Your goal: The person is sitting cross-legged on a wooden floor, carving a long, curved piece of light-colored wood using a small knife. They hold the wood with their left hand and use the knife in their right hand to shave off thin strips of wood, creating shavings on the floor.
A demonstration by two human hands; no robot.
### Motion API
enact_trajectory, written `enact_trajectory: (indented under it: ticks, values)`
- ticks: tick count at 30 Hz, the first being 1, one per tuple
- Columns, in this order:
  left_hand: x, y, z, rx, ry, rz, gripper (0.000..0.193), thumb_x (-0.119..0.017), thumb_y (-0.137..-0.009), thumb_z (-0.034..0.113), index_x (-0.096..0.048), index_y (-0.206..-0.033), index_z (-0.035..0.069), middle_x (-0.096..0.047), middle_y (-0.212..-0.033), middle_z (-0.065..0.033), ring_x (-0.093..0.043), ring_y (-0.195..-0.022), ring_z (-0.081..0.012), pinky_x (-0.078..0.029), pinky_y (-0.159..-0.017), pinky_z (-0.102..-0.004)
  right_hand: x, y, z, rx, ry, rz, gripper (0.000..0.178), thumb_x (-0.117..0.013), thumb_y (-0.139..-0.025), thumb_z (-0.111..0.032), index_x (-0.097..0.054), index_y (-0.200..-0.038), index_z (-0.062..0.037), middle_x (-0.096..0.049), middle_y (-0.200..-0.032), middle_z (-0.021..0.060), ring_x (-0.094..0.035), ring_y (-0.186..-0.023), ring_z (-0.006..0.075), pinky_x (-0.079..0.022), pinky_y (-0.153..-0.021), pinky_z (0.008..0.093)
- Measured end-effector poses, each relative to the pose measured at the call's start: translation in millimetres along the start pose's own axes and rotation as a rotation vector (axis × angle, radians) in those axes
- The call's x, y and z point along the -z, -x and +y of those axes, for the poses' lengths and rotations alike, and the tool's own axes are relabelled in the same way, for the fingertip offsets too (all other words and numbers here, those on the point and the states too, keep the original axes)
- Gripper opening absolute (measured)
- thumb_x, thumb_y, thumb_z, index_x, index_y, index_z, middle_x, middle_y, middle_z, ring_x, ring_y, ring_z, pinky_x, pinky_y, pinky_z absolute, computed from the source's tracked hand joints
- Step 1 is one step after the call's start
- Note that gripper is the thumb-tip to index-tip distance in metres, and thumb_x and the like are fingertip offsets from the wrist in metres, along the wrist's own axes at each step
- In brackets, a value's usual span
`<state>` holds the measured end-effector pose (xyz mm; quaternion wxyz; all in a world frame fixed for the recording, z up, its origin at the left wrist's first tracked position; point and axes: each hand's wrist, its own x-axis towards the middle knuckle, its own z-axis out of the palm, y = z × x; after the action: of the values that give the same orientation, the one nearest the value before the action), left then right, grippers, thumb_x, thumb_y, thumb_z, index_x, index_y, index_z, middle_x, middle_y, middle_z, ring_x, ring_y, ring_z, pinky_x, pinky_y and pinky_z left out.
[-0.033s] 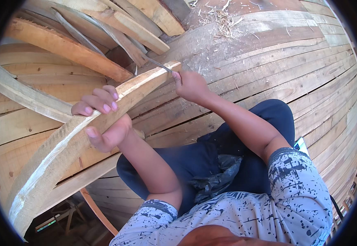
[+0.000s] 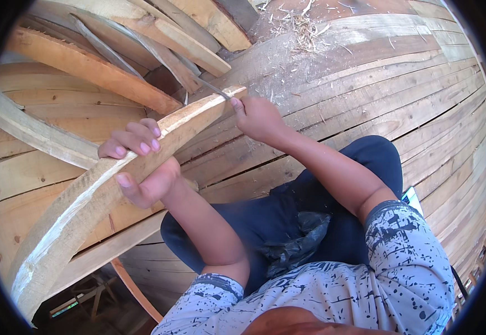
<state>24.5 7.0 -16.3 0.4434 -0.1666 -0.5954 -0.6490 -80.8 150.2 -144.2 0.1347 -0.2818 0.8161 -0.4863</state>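
Observation:
A long curved wooden beam [image 2: 89, 209] runs from the lower left up to the middle, with a pale, freshly cut strip along its top edge. My left hand [image 2: 142, 162] is closed round its middle, fingers over the top and thumb on the near side. At the beam's far end my right hand [image 2: 260, 118] is closed on a thin grey metal tool [image 2: 216, 89]. The tool lies across the pale top edge and points to the upper left. Its handle is hidden in my fist, and I cannot make out its exact kind.
Several loose timbers [image 2: 92, 67] lean together at the upper left, close to the tool's tip. Another curved timber [image 2: 36, 131] passes behind the beam. Wood shavings [image 2: 307, 33] litter the curved planking [image 2: 366, 84]. A dark plastic bag [image 2: 299, 243] rests on my lap. Below left, an opening [image 2: 86, 301] shows between planks.
My right hand has shifted very slightly to the left along with the tool. The left hand and the beam stay in place.

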Motion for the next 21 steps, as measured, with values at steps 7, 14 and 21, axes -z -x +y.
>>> enact_trajectory:
  ticks: [7, 14, 21]
  values:
    - [-5, 0, 2, 0.027, 0.003, -0.052, 0.031, -0.059, -0.089, 0.042, -0.053, -0.102, 0.014, -0.052, -0.079, -0.0018, -0.048, -0.071, -0.0153, -0.039, -0.073, -0.0369, -3, 2, 10, -0.015, 0.048, -0.025, 0.044, -0.041, -0.103, -0.033, -0.065, -0.085, -0.0008, -0.064, -0.072, 0.0250, -0.062, -0.069, 0.0467, -0.048, -0.066, 0.0560]
    - [-5, 3, 4, 0.028, 0.005, -0.034, 0.032, -0.058, -0.090, 0.042, -0.053, -0.102, 0.013, -0.051, -0.080, -0.0019, -0.048, -0.072, -0.0159, -0.039, -0.074, -0.0376, -9, 2, 14, 0.016, 0.055, 0.047, 0.033, -0.046, -0.101, -0.029, -0.058, -0.086, -0.0011, -0.057, -0.061, 0.0225, -0.059, -0.061, 0.0466, -0.044, -0.057, 0.0542]
    - [-5, 1, 3, 0.023, -0.087, 0.045, 0.032, -0.058, -0.090, 0.042, -0.052, -0.103, 0.013, -0.051, -0.079, -0.0021, -0.047, -0.072, -0.0161, -0.038, -0.074, -0.0384, -14, 6, 13, 0.186, -0.027, 0.040, 0.034, -0.047, -0.101, -0.029, -0.057, -0.084, -0.0010, -0.057, -0.060, 0.0218, -0.057, -0.059, 0.0465, -0.043, -0.055, 0.0543]
